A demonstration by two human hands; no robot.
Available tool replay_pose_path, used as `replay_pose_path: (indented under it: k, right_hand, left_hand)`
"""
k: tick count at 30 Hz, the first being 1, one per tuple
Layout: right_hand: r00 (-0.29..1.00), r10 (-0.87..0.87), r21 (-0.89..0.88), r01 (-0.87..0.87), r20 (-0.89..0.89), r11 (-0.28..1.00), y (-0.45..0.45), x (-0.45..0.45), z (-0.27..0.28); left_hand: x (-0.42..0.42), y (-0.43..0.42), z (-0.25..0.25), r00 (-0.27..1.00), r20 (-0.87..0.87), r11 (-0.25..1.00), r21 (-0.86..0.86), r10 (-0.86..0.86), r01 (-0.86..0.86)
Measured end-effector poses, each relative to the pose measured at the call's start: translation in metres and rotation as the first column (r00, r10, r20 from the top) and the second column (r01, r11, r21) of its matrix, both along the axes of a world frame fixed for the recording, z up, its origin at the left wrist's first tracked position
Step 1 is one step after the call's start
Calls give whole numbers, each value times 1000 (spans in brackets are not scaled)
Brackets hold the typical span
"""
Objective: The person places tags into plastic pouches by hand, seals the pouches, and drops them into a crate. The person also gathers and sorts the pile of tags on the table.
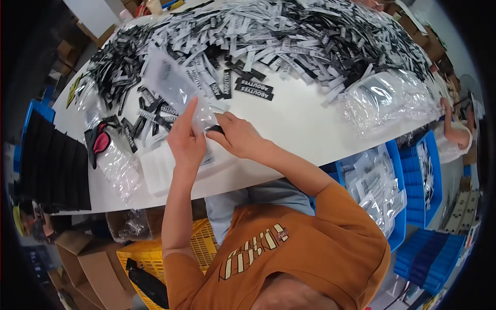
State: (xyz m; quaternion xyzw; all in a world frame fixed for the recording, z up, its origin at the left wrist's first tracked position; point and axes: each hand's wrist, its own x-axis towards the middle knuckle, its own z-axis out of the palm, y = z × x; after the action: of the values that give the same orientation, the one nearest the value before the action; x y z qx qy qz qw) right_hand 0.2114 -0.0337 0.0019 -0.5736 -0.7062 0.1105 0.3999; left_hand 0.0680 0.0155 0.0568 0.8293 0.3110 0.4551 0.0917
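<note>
My left hand [186,138] is closed on a clear plastic bag [170,77], which slants up and away over the table. My right hand [237,135] is beside it at the bag's near end, thumb and fingers pinched on a small black strip [214,129]; most of the strip is hidden. Below the hands lies a white stack [160,173] at the table's near edge. Loose black labels [253,93] with white "ABOUTYES" lettering lie just beyond my right hand, and more labels [150,116] lie left of the bag.
A heap of black and white labels [289,39] covers the table's far side. Clear plastic bags [385,101] lie at right, others [121,165] at left near a black-and-pink item [101,142]. Blue bins [395,201] stand below right, a yellow crate [199,243] below. Another person's arm [457,132] shows at right.
</note>
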Motion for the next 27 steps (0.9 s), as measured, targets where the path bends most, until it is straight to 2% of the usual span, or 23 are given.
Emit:
replay_pose_path:
  k: [1,2,4,5,6,9,10,13,14,17,18,20,21,22,23,25,26,27]
  right_hand:
    - [998,19,26,-17,-66,1000,7,3,-1]
    - [935,143,18,-145,-324,989,10,6,0]
    - [694,-25,-296,-274,-719,915,14,-5,13]
    - [523,-159,-399,-385,-838,832,16,-9,20]
    - [492,-63,-309,-438,-868,844,12,-16,25]
    - [753,89,-224,-304,-652,926,-7,-27,30]
    - [920,64,-11,-74,-386,997,0,-28,14]
    - [830,60,-62,-112,-554,992,3,-15,11]
    - [736,-42,-356,-276,-676,893,-1,-11,18]
    - [533,70,-191,-419,-843,888,-10,-14,21]
    - [573,21,-240,-376,-820,895,-8,-9,21]
    - [640,-81,-342,-295,-764,892,-4,-1,16]
    - [661,-52,-289,-255,-749,923,-2,-1,12]
    - [680,-23,-232,-217,-733,948,0,-2,8]
    - [698,2,-172,-180,-716,968,2,-3,5]
    - [697,0,-243,-250,-717,937,2,-1,1]
    - [690,2,-282,-298,-724,912,1,3,0]
    - [681,-1,-319,-343,-732,883,0,5,0]
  left_hand:
    - [1,-1,-6,1000,9,999,44,-26,26]
    - [0,0,-18,993,-82,984,154,-80,92]
    - [4,-10,-21,995,-47,995,42,-87,89]
    - [6,-11,-21,996,-32,996,-8,-84,84]
    - [4,-2,-23,999,4,999,32,-44,44]
    - [-15,0,-14,996,-53,931,-354,75,-89]
    - [-15,-3,-21,1000,-18,972,-236,8,-12]
    - [-6,-22,-27,983,-164,996,-33,-87,83]
    - [-9,-24,-20,977,-202,994,-103,-62,42]
    - [-20,-15,-15,986,-166,846,-524,13,-99]
    - [-19,-18,-19,990,-141,928,-373,-31,-24]
    - [-8,-34,-17,977,-177,960,-271,-120,69]
    - [-3,-39,-13,967,-199,969,-218,-158,113]
    - [-3,-42,-9,959,-243,969,-230,-144,88]
    - [-7,-41,1,962,-204,918,-386,-181,91]
    - [-17,-31,20,967,-99,741,-662,-233,111]
    - [-25,-19,16,965,-205,953,-285,-164,101]
    - [-27,-11,22,945,-300,989,-112,-129,100]
